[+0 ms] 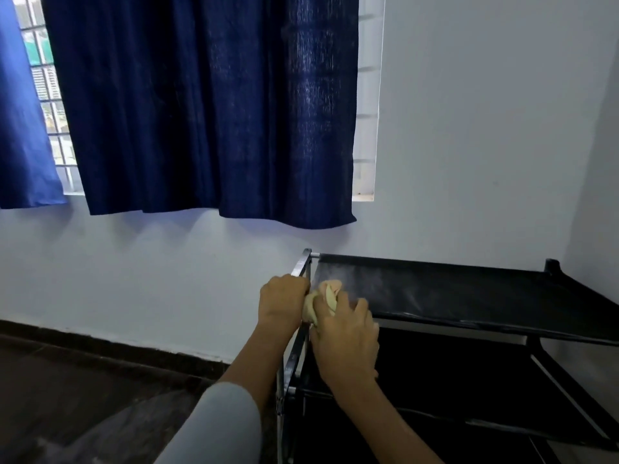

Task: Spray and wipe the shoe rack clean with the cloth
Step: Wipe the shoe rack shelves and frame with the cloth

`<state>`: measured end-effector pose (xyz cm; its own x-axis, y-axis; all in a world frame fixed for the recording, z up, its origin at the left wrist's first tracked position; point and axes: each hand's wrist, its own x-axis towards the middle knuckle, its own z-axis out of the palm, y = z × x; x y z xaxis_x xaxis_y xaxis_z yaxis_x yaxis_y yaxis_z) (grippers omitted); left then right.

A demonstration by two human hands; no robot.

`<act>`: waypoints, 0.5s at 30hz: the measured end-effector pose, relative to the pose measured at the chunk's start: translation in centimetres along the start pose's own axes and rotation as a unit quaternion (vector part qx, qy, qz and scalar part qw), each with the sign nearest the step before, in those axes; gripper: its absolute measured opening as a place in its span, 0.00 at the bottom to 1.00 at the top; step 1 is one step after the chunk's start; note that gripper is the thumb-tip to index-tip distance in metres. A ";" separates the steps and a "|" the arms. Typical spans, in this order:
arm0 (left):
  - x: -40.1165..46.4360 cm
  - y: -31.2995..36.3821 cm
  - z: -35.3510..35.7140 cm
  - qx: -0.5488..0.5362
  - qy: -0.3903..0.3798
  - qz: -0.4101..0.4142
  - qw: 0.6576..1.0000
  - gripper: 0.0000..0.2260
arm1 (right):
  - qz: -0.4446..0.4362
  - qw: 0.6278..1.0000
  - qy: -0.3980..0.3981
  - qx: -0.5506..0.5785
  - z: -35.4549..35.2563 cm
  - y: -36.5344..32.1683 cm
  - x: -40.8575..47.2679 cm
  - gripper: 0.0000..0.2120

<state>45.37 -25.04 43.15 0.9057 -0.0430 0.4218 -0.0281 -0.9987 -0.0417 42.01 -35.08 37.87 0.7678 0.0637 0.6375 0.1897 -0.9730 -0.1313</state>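
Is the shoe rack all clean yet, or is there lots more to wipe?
Not yet. The top shelf shows a pale haze, perhaps spray or dust, so it seems unwiped. Right now the right hand grips the cloth at the rack's left edge, while the left hand holds the side bar. The lower shelf looks untouched. No spray bottle is in view.

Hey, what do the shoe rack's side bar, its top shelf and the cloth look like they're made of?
Side bar: likely metal, shiny silver glints, gripped by the left hand.
Top shelf: probably black fabric or plastic sheet, matte, with pale streaks.
Cloth: soft cream fabric, bunched and creased in the right hand.
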 end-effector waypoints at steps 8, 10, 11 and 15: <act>0.9 -1.3 -0.6 -0.036 -0.095 0.061 0.993 0.11 | 0.024 0.999 -0.027 0.012 1.3 7.4 -5.4 0.23; 1.0 -1.5 -0.5 -0.048 -0.101 0.071 0.991 0.12 | -0.003 0.998 0.049 0.039 0.1 6.4 -5.1 0.21; 1.0 -1.6 -0.6 -0.056 -0.105 0.073 0.990 0.12 | -0.016 0.995 0.084 0.051 -0.6 5.2 -4.3 0.22; 1.0 -1.9 -0.6 0.037 -0.121 0.089 0.988 0.17 | -0.027 0.997 0.068 0.003 -0.6 -0.1 -0.3 0.26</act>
<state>46.13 -23.20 44.19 0.9642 -0.2011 0.1728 -0.1730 -0.9710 -0.1649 41.38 -35.15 38.15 0.6670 0.0845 0.7403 0.2328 -0.9674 -0.0993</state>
